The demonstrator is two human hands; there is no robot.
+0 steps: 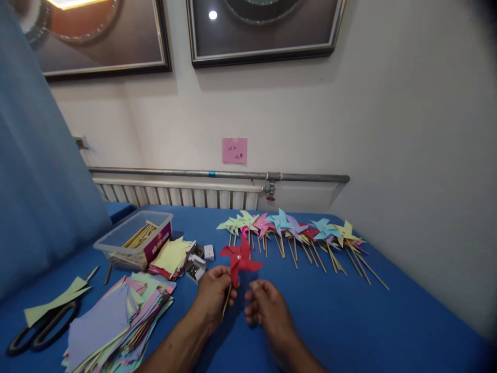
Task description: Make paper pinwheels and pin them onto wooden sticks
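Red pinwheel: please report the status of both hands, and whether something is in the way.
Left hand holds red pinwheel, stick pointing down. Right hand beside it, not touching, loosely curled. Nothing seen in the way.

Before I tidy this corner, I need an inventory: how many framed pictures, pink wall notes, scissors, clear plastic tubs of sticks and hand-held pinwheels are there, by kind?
Framed pictures: 2
Pink wall note: 1
Black-handled scissors: 1
Clear plastic tub of sticks: 1
Red pinwheel, in the left hand: 1
Total: 6
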